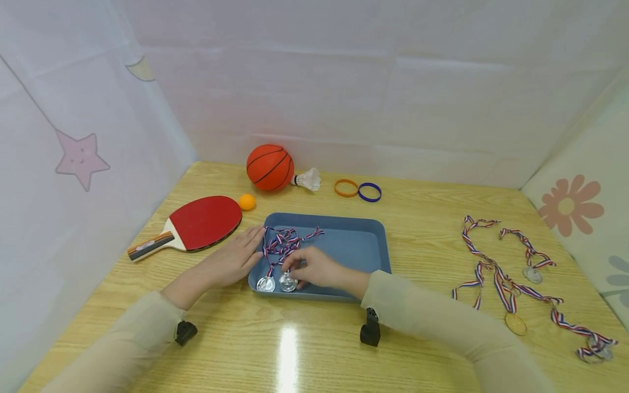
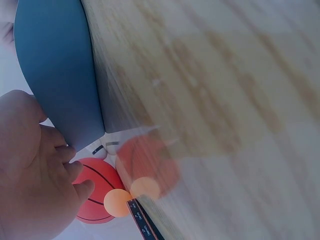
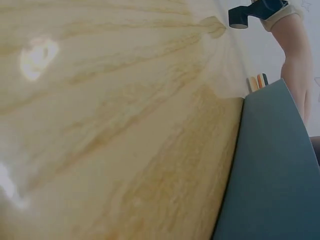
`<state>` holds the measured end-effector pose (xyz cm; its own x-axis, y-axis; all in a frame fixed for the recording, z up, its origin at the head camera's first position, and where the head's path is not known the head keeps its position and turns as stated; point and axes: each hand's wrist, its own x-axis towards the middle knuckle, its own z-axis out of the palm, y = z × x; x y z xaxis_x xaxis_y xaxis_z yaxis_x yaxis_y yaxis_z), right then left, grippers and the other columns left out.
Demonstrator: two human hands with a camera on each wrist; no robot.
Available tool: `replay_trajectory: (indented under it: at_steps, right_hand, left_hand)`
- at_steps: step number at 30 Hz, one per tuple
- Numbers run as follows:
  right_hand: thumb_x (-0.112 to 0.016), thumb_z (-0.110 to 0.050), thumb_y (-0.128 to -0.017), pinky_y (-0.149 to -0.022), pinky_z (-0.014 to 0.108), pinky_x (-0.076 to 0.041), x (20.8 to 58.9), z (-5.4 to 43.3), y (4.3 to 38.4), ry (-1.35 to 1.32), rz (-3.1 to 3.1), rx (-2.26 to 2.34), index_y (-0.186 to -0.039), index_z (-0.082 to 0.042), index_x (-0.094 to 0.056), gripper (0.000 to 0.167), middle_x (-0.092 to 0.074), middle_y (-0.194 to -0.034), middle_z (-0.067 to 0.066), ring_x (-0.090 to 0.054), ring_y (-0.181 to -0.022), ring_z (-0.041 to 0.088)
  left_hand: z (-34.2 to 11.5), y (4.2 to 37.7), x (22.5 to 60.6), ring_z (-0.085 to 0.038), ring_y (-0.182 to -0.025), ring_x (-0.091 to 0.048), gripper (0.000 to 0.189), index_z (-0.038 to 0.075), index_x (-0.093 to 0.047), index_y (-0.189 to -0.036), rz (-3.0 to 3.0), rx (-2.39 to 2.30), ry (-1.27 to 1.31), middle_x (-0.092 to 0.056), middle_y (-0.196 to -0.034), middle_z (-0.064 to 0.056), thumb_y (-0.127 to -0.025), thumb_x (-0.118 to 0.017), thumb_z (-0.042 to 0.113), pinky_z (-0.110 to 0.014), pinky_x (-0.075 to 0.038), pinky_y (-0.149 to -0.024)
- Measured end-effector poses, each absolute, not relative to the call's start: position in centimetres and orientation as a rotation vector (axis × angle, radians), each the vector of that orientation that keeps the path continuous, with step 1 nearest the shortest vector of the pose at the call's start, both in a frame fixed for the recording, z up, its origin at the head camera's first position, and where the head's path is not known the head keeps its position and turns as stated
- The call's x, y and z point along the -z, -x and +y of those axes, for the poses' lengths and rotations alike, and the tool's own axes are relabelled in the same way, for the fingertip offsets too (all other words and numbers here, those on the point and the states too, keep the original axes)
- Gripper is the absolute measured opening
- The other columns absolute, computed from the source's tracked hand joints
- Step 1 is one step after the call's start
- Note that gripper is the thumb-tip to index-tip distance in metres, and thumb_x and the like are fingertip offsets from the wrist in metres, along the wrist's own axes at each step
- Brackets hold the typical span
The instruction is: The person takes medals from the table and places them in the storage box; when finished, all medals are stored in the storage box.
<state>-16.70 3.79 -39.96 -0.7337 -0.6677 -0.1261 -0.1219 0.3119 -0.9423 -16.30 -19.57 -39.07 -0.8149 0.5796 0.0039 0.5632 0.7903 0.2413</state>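
A blue-grey tray [image 1: 349, 248] stands on the table. In its left part lie two silver medals with tangled red, white and blue striped ribbons [image 1: 282, 243]. My right hand [image 1: 314, 267] reaches into the tray, its bent fingers at the right silver medal [image 1: 288, 282] where its ribbon joins. The other silver medal [image 1: 266, 284] lies flat just to the left. Along the tray's left rim rests my left hand [image 1: 233, 259], fingers extended. The left wrist view shows that hand [image 2: 37, 175] against the tray's outer wall [image 2: 60, 65]. In the right wrist view the tray wall [image 3: 275, 165] hides the right hand.
Left of the tray lie a red table tennis paddle [image 1: 206, 221] and an orange ball [image 1: 247, 202]. Behind it are a small basketball [image 1: 270, 168], a shuttlecock [image 1: 308, 179], an orange wristband [image 1: 346, 188] and a blue one [image 1: 369, 192]. More medals, one gold [image 1: 515, 323], lie at right.
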Motion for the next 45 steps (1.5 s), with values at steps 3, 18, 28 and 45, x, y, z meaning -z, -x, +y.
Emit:
replay_trajectory:
  at_steps: [3, 18, 28, 45]
  right_hand:
    - [-0.059, 0.007, -0.085, -0.055, 0.028, -0.053, 40.4, 3.5, 16.6, 0.746, 2.132, 1.365, -0.092, 0.003, -0.066, 0.010, -0.062, -0.079, 0.004, -0.059, -0.062, 0.014]
    - [-0.063, 0.005, -0.082, -0.048, 0.022, -0.048, 41.0, 2.9, 16.8, 0.842, 2.266, 1.204, -0.085, -0.002, -0.068, 0.008, -0.060, -0.067, 0.002, -0.054, -0.053, 0.011]
    - [-0.063, 0.006, -0.081, -0.049, 0.023, -0.050, 40.9, 3.0, 16.9, 0.873, 2.300, 1.153, -0.089, -0.001, -0.071, 0.013, -0.061, -0.071, -0.001, -0.056, -0.055, 0.008]
    - [-0.062, 0.000, -0.085, -0.057, 0.031, -0.054, 38.4, 5.2, 17.0, 0.807, 2.171, 1.268, -0.096, 0.001, -0.068, 0.013, -0.061, -0.082, 0.003, -0.063, -0.064, 0.022]
  left_hand:
    - [-19.5, 16.3, 39.0, -0.038, -0.135, -0.016, 0.058, -0.006, -0.020, -0.143, 2.909, -0.359, -0.930, -0.019, -0.149, -0.020, -0.098, -0.040, 0.024, -0.050, -0.018, -0.106]
    - [-19.6, 16.3, 39.1, -0.038, -0.135, -0.015, 0.058, -0.006, -0.020, -0.143, 2.903, -0.365, -0.921, -0.018, -0.149, -0.020, -0.099, -0.039, 0.024, -0.050, -0.018, -0.107]
    - [-19.6, 16.3, 39.1, -0.038, -0.135, -0.015, 0.058, -0.007, -0.020, -0.143, 2.904, -0.366, -0.920, -0.017, -0.149, -0.020, -0.098, -0.040, 0.024, -0.049, -0.018, -0.107]
    - [-19.6, 16.4, 39.4, -0.038, -0.135, -0.014, 0.058, -0.006, -0.019, -0.143, 2.903, -0.379, -0.907, -0.017, -0.149, -0.020, -0.098, -0.040, 0.024, -0.048, -0.017, -0.107]
